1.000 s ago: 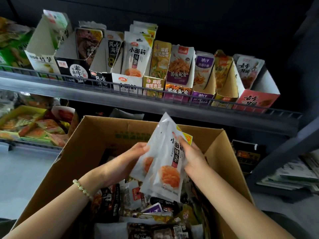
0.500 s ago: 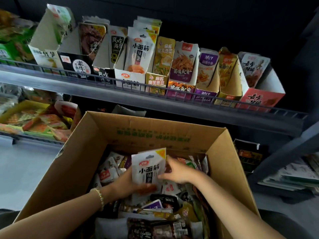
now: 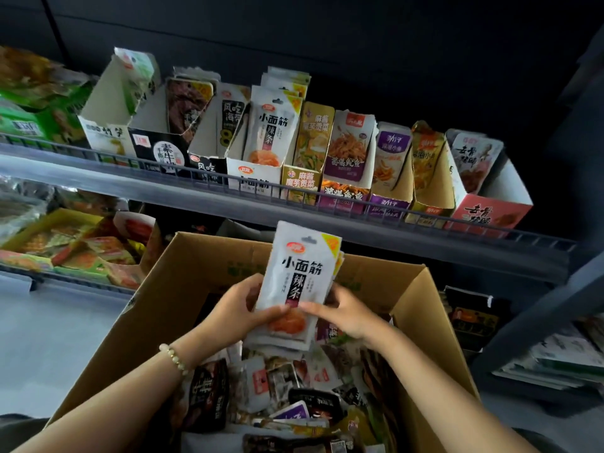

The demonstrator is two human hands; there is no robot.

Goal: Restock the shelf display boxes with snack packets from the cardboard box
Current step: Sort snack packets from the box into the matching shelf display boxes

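Observation:
Both hands hold a stack of white snack packets with black lettering upright above the open cardboard box. My left hand grips the stack's lower left edge, thumb across the front. My right hand pinches its lower right side. The box is full of mixed snack packets. On the shelf above, the matching white display box stands with the same packets in it.
A row of display boxes runs along the grey wire-fronted shelf, ending in a red-and-white box at the right. A lower shelf at left carries orange and green packets. A dark shelf upright slants at the right.
The hands dipped into the box with the packets, gathered them into a stack, and have now raised the stack upright above the box. The camera has tilted slightly downward.

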